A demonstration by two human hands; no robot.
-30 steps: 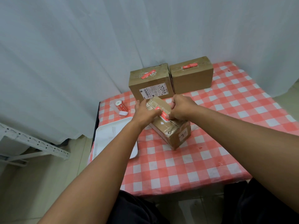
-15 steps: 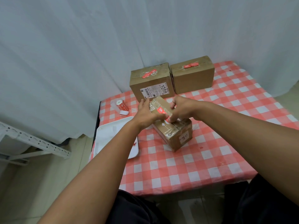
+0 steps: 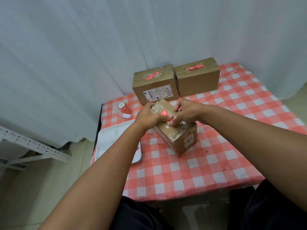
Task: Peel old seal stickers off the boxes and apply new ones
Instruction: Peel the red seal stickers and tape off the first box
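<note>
a person's left hand (image 3: 147, 117) and right hand (image 3: 186, 112) are pinching a red seal sticker (image 3: 165, 113) against the small box (image 3: 178, 138), fingers together, risking a creased or torn seal.

Soft even light (edges warped).

Pale curtain (image 3: 83, 55) behind checked table (image 3: 216, 163), tiled floor (image 3: 33, 188)

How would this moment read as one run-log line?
near box: both hands on top | red seal sticker: between left hand, right hand | back boxes: untouched
</note>
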